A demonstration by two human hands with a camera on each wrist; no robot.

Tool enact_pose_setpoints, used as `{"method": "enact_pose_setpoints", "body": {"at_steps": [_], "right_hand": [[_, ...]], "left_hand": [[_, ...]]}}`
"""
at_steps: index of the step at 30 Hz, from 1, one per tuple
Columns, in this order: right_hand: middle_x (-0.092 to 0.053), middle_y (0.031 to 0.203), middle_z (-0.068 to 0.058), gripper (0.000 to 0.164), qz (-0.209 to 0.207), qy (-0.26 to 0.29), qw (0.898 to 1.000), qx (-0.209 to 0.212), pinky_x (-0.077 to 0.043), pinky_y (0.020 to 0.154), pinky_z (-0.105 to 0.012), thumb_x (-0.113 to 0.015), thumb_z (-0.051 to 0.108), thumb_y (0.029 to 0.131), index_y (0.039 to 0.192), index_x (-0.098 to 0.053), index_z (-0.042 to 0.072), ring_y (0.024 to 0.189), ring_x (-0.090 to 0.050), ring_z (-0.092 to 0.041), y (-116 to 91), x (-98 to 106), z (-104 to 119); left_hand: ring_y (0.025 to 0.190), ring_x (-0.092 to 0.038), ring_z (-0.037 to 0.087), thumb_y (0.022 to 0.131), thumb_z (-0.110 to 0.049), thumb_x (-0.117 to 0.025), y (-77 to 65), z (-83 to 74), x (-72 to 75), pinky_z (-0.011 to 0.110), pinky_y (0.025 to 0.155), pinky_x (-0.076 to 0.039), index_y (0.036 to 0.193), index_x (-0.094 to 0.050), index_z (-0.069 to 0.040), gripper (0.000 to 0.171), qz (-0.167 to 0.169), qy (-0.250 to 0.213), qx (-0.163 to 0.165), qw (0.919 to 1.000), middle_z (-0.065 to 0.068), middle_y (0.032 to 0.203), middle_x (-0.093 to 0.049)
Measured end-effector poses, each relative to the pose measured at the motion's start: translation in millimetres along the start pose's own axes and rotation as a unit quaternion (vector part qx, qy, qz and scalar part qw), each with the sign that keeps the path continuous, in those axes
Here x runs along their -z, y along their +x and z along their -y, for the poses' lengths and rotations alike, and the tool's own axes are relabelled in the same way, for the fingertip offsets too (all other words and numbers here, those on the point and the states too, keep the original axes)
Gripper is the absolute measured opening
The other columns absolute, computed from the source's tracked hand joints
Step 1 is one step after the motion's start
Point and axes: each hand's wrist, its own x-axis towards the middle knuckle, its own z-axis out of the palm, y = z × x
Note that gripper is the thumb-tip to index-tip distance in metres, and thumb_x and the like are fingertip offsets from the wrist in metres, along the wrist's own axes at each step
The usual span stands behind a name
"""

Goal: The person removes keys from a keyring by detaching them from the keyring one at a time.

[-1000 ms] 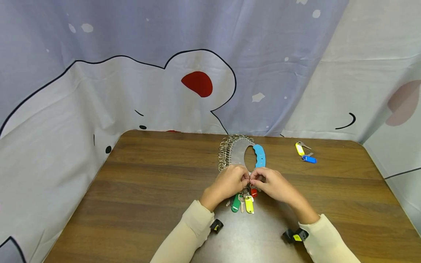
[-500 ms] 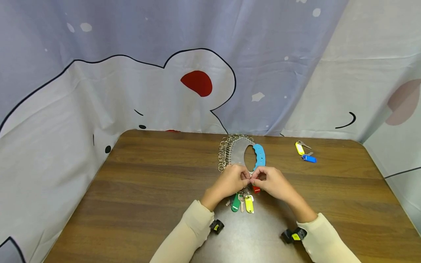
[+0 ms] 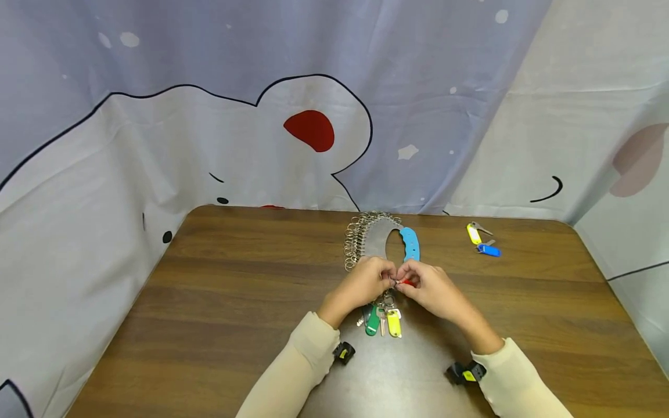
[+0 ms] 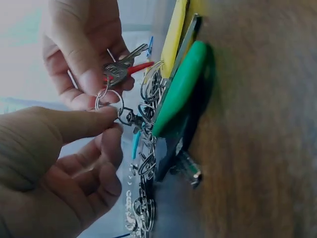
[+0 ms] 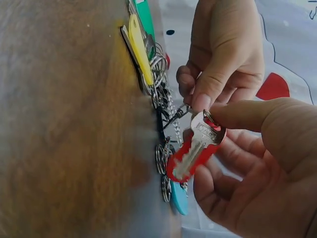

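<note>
- Left hand (image 3: 369, 283) pinches the split ring (image 4: 122, 100) between thumb and forefinger, the other fingers loosely bent with room between them and the thumb.
- Right hand (image 3: 430, 289) closes thumb and forefinger on that same ring's tag end; the exact contact is partly hidden by the fingertips.
- From the ring hang the red tag (image 3: 406, 283) and a silver key (image 5: 194, 146), the key lying flat over the tag.
- A small metal clasp (image 4: 132, 118) beside the ring leads toward the chained rings below.
- Both hands meet just at the near end of the curved metal plate (image 3: 375, 239), whose far end comes close to the back edge of the wooden table (image 3: 235, 290).
- Broad bare wood stretches left of the hands; the left, right and back edges are well apart from them.
- Counted: one plate, with one light-blue handle (image 3: 410, 242); one red tag; one green tag (image 3: 372, 322); one blue tag (image 3: 489, 250), near the right rear.
- Two yellow tags: one (image 3: 394, 323) beside the green, another (image 3: 474, 234) just beside the blue.
- Two keys lie with that rear pair.
- Small rings (image 3: 355, 241) crowd the plate's outer edge, too many to count.
</note>
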Motion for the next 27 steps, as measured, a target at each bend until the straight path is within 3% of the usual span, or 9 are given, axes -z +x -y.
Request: {"method": "enact_pose_setpoints", "body": {"at_steps": [6,10,16,21,27], "right_hand": [[-0.070,0.076,0.000,0.005,-0.012,-0.047,0.999,-0.010,-0.055,0.063,-0.034,-0.068,0.013,0.087,0.087,-0.067,0.009,0.070,-0.063,-0.012,0.7,2.3,1.8],[-0.067,0.071,0.001,0.004,0.008,-0.052,0.998,-0.028,-0.051,0.059,-0.032,-0.066,0.010,0.087,0.083,-0.067,0.009,0.065,-0.059,-0.010,-0.6,3.0,1.3],[-0.068,0.073,-0.001,0.005,0.036,-0.025,0.998,-0.049,-0.049,0.059,-0.030,-0.065,0.012,0.089,0.084,-0.067,0.010,0.065,-0.058,-0.011,-1.3,2.6,-1.3],[-0.070,0.078,-0.002,0.005,0.029,0.006,0.998,-0.054,-0.051,0.063,-0.033,-0.064,0.012,0.089,0.086,-0.066,0.009,0.070,-0.061,-0.013,-0.2,1.3,-4.9],[-0.069,0.077,-0.003,0.004,0.016,0.033,0.998,-0.059,-0.049,0.062,-0.033,-0.065,0.012,0.089,0.085,-0.064,0.011,0.068,-0.061,-0.014,1.1,2.3,-4.8]], "left_hand": [[0.065,-0.055,0.006,0.082,-0.006,-0.072,1.2,-1.4,1.0,0.018,0.061,-0.047,0.077,-0.070,-0.012,0.008,-0.013,0.015,0.012,0.9997,-0.004,0.070,-0.064],[0.065,-0.054,0.006,0.082,-0.006,-0.072,0.4,-3.4,1.9,0.017,0.060,-0.046,0.077,-0.070,-0.011,0.007,-0.006,0.010,0.022,0.9997,-0.004,0.069,-0.063],[0.063,-0.054,0.006,0.081,-0.005,-0.073,-0.8,-6.1,2.8,0.017,0.057,-0.046,0.074,-0.069,-0.011,0.010,-0.010,-0.017,0.039,0.9991,-0.003,0.067,-0.064],[0.059,-0.055,0.005,0.078,-0.004,-0.074,-1.4,-5.7,2.8,0.016,0.054,-0.046,0.071,-0.069,-0.012,0.011,-0.008,-0.041,0.051,0.9978,-0.003,0.065,-0.064],[0.062,-0.057,0.003,0.077,-0.008,-0.077,-2.2,-5.2,3.8,0.015,0.056,-0.047,0.072,-0.070,-0.013,0.010,0.009,-0.039,0.038,0.9985,-0.004,0.070,-0.068]]}}
